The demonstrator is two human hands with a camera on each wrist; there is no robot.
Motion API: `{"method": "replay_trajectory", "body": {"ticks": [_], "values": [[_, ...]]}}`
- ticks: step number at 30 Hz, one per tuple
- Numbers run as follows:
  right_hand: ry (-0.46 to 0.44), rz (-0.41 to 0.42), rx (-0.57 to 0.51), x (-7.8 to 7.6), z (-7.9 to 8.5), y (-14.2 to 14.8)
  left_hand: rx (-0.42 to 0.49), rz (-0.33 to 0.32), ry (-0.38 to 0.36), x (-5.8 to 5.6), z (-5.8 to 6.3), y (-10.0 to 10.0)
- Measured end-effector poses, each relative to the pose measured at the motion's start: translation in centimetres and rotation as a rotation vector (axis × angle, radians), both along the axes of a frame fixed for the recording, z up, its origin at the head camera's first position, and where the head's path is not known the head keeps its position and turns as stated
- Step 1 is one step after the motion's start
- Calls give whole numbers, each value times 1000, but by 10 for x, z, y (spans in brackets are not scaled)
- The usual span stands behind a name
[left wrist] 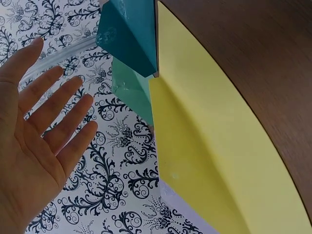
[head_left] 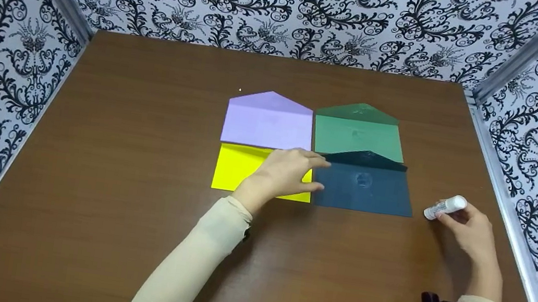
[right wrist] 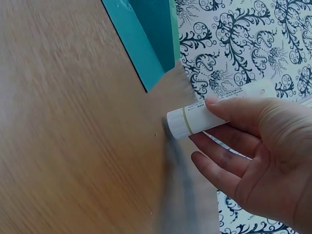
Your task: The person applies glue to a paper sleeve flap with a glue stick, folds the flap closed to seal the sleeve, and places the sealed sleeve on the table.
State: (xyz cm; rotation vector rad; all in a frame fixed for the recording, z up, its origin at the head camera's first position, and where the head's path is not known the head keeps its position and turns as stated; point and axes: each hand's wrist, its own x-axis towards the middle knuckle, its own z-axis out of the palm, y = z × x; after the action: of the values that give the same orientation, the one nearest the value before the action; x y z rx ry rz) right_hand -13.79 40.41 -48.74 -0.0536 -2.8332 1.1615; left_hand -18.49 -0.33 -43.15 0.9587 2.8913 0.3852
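Note:
My left hand, its fingers spread and holding nothing, is over the yellow envelope in the head view. Its fingertips reach toward the left edge of the dark blue envelope. In the left wrist view the same hand is apart from the yellow envelope. At the right, my right hand pinches a white glue stick between thumb and fingers, tilted close to the table. The capped-looking end of the glue stick points toward the table in the right wrist view.
Behind lie a lilac envelope and a green envelope, flaps raised away from me. All the envelopes sit edge to edge on the brown table. Patterned walls with metal rails stand at the back and sides.

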Motion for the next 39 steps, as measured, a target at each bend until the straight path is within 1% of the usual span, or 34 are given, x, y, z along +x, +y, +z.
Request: {"method": "replay_trajectory", "body": {"ticks": [6,11,17,20,23,27,32,37,39], "values": [[10,14,-18,-4,7,-8,30,14,1,0,2,-2],[37,36,-23,-8,16,-16,70,24,-4,0,6,-5],[73,62,-44,-12,28,-32,113,8,23,-1,13,-10],[75,81,-51,-15,32,-41,141,5,20,-1,16,-13],[82,100,-36,-18,35,-50,165,10,8,-1,19,-16],[93,130,-30,-21,43,-67,190,17,1,0,23,-21],[101,182,-25,-23,55,-94,210,22,20,1,26,-26],[115,259,-44,-25,59,-123,233,21,40,3,27,-28],[106,298,-51,-24,59,-134,240,19,39,4,27,-28]]}}
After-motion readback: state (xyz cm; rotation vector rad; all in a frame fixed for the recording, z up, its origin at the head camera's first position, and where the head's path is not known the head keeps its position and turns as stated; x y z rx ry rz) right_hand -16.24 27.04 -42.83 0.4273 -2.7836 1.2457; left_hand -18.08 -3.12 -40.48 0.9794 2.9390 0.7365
